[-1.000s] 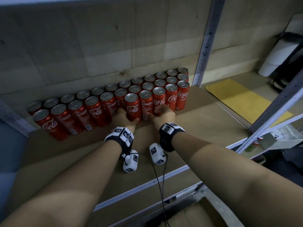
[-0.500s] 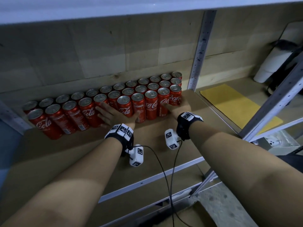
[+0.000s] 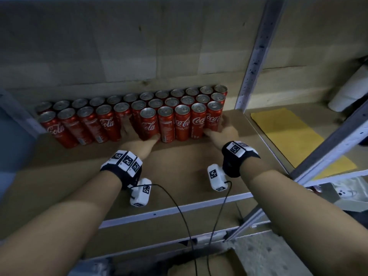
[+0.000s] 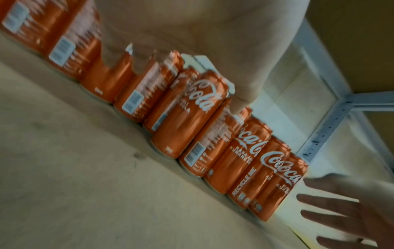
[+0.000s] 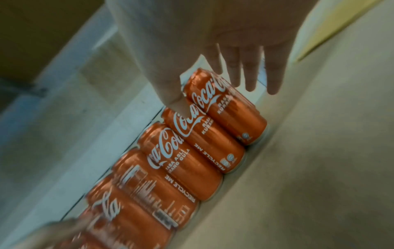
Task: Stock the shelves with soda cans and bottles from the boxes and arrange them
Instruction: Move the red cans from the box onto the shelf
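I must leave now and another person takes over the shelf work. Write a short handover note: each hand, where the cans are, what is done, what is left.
Left hand: fingers straight, against the left end of the short front row of cans.
Right hand: open, fingers beside the rightmost front can, thumb on its front.
Cans: all upright on the shelf board; two full rows at the back wall, five cans in a third row on the right.
Done: these rows are stocked.
Left: square up the front row and extend it leftward. No bottles are on this shelf.

Roughly twenty-eight soda cans, one left hand, one right hand.
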